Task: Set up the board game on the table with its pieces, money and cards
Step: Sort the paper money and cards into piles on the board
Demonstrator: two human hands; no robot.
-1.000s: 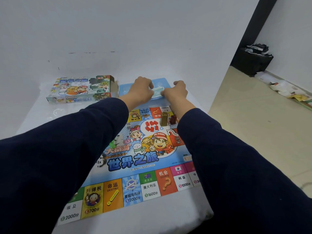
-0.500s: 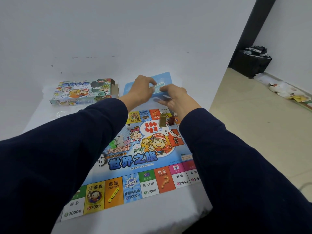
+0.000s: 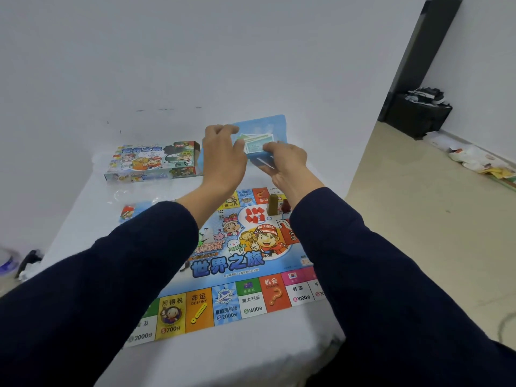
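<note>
Since a second ago the stack of paper money (image 3: 255, 145) has been lifted off the far edge of the board (image 3: 240, 263), now pinched by the right hand (image 3: 284, 160) while the left hand (image 3: 223, 152) hovers half-open, suggesting dealing is starting.

The colourful game board (image 3: 237, 263) is lying flat on the table, stretching back beneath both forearms. Two small pieces, a tan block (image 3: 272, 205) and a dark red token (image 3: 286, 205), are standing upright just beside the right wrist. Pale green money notes (image 3: 255, 142) are sitting fanned between both hands.
</note>
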